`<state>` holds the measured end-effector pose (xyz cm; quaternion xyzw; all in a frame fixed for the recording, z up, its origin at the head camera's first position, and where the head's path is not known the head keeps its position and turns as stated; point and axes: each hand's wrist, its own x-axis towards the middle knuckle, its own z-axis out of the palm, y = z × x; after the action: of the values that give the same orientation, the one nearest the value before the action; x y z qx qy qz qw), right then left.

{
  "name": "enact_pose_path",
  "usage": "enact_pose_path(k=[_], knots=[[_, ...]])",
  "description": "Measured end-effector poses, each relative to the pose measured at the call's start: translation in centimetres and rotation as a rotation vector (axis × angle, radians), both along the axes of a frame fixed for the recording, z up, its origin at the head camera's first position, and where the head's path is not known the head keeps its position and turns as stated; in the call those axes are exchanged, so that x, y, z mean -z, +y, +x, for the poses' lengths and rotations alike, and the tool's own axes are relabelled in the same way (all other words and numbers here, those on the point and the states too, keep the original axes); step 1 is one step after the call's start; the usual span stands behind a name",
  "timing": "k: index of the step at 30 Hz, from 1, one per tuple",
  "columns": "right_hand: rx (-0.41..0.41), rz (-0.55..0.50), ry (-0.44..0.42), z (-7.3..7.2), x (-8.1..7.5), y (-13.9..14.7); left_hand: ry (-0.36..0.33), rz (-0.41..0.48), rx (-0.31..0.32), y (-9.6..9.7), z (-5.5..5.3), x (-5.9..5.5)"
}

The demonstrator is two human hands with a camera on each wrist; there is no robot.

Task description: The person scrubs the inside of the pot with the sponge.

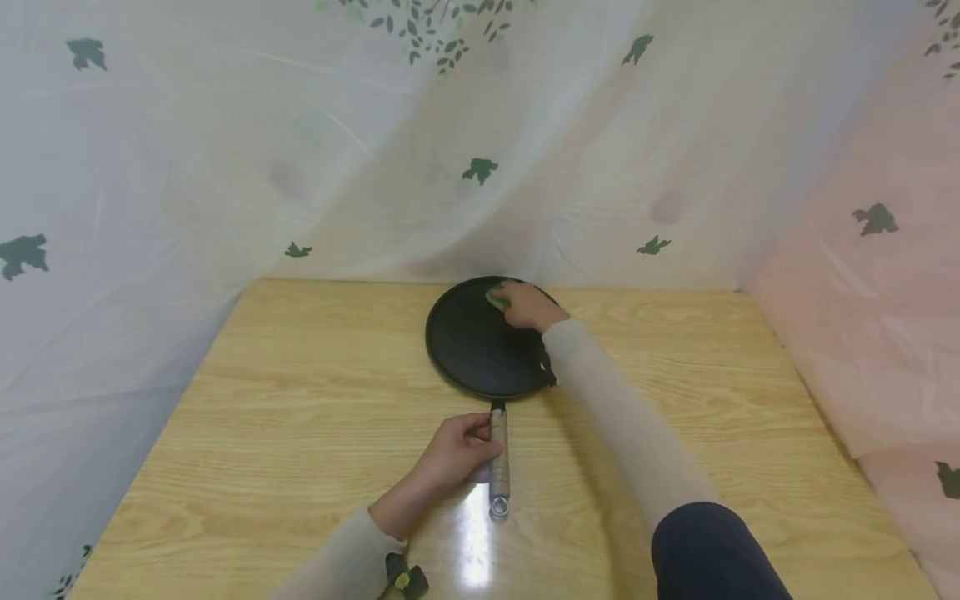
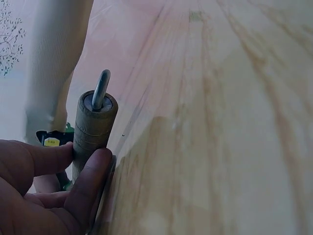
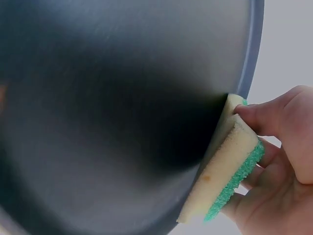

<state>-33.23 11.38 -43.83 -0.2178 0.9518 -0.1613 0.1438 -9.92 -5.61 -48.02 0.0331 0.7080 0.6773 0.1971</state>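
A round, flat black pan [image 1: 480, 350] lies on the wooden table, its wooden handle [image 1: 500, 467] pointing toward me and ending in a metal loop. My left hand [image 1: 452, 454] pinches that handle between thumb and fingers, as the left wrist view shows close up. At the pan's far side, my right hand [image 1: 527, 307] holds a sponge [image 3: 220, 171] against the cooking surface near the rim. The sponge is cream with a green scouring layer, and its cream side faces the pan. Some fingers of the right hand are hidden behind the sponge.
The light wooden table [image 1: 315, 367] extends to both sides of the pan. Behind it hangs a pale curtain [image 1: 390, 200] printed with green birds and leaves, close to the pan's far rim. A pinkish curtain [image 1: 840, 333] borders the right side.
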Motion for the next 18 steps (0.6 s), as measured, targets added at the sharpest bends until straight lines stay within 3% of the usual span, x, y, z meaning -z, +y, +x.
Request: enact_pose_path(k=[10,18], knots=[[0.004,0.043,-0.041,0.4,-0.6,2.4,0.001,0.001,-0.003,0.1,-0.1,-0.1],[-0.027,0.06,-0.07,1.5,-1.3,4.1,0.004,-0.007,0.001,0.1,0.1,-0.2]])
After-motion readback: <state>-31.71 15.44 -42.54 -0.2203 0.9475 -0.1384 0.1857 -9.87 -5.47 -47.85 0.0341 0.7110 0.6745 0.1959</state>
